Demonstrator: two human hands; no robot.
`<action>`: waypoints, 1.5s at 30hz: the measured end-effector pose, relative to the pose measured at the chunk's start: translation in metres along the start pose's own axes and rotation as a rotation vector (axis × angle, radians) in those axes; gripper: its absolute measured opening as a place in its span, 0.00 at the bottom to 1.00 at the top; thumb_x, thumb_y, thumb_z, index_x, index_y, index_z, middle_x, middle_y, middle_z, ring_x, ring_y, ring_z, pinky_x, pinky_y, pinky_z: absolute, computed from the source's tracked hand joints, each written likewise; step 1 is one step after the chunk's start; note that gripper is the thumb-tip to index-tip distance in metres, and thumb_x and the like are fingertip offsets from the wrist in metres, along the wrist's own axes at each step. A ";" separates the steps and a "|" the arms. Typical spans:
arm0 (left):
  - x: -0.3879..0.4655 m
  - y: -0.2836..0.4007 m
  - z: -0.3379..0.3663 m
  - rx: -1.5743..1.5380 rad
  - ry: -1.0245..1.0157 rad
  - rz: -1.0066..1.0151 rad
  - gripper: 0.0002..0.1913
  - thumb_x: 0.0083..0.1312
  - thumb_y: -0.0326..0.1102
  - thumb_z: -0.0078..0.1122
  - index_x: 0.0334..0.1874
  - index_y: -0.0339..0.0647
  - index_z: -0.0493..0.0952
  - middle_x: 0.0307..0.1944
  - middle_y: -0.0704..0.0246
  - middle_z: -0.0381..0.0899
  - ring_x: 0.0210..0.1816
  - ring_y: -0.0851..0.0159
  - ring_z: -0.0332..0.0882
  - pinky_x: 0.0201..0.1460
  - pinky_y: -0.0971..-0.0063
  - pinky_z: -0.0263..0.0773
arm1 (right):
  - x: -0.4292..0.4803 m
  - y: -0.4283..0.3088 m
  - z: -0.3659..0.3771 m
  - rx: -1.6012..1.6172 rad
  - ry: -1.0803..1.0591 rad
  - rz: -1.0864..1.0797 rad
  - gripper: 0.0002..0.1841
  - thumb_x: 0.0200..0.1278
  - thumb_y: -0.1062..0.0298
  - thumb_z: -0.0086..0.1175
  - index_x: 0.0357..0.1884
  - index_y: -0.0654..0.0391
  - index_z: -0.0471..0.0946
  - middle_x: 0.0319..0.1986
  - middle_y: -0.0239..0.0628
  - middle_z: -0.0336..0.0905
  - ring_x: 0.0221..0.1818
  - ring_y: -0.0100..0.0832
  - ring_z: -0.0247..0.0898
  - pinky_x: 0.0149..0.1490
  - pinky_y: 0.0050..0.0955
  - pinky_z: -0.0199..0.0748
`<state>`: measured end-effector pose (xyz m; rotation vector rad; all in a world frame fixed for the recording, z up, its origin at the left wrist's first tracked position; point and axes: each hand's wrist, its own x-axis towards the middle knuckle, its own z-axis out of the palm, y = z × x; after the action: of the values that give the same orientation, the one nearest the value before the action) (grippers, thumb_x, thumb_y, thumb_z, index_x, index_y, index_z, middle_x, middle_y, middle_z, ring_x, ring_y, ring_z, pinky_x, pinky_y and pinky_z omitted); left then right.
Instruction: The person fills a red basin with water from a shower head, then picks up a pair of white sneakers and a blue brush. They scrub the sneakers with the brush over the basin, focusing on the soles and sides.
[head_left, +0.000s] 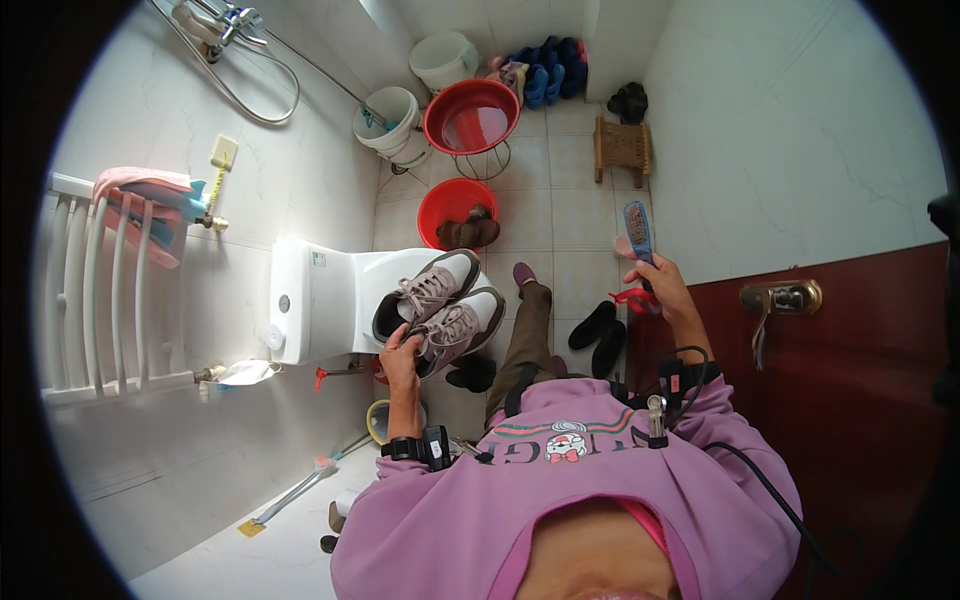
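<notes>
My left hand (400, 361) pinches the heel edges of a pair of pinkish-grey and white lace-up sneakers (442, 307), side by side over the white toilet (330, 296), toes pointing away to the right. Whether the shoes rest on the toilet lid or hang just above it, I cannot tell. On the other side, my right hand (660, 283) is closed around the handle of a blue scrubbing brush (637, 229), its reddish bristle face showing. A red ribbon or strap (636, 300) hangs beside that hand; how it is attached is unclear.
Beyond the toilet, a red basin (435, 196) on the tiled floor holds brown shoes; another red basin (441, 124) sits on a wire stand near white buckets (386, 112). A wooden stool (622, 146), black shoes (592, 327) and a dark red door (855, 337) are at the right.
</notes>
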<state>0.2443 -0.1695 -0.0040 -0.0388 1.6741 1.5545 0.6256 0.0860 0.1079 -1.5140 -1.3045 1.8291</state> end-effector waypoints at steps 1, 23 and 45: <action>0.014 0.002 0.011 -0.012 -0.010 0.001 0.24 0.53 0.19 0.63 0.55 0.29 0.75 0.38 0.66 0.82 0.32 0.71 0.79 0.35 0.82 0.75 | 0.015 -0.004 -0.004 0.005 0.025 0.005 0.15 0.70 0.68 0.44 0.54 0.62 0.73 0.28 0.36 0.80 0.18 0.16 0.65 0.25 0.16 0.65; 0.203 0.106 0.242 0.089 -0.030 0.038 0.25 0.53 0.19 0.62 0.56 0.27 0.74 0.39 0.65 0.83 0.34 0.72 0.79 0.40 0.82 0.74 | 0.328 -0.139 -0.027 0.028 -0.079 0.030 0.17 0.68 0.68 0.49 0.56 0.63 0.71 0.27 0.33 0.77 0.17 0.16 0.64 0.20 0.16 0.59; 0.210 0.102 0.415 -0.222 0.368 0.046 0.25 0.55 0.20 0.62 0.58 0.27 0.73 0.34 0.69 0.83 0.32 0.77 0.77 0.38 0.85 0.71 | 0.606 -0.224 0.125 -0.458 -1.045 0.226 0.20 0.60 0.49 0.61 0.40 0.56 0.74 0.24 0.24 0.69 0.23 0.16 0.63 0.27 0.17 0.62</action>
<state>0.2740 0.3054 0.0045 -0.4275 1.7779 1.8468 0.2699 0.6248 -0.0193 -0.8498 -2.1811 2.7725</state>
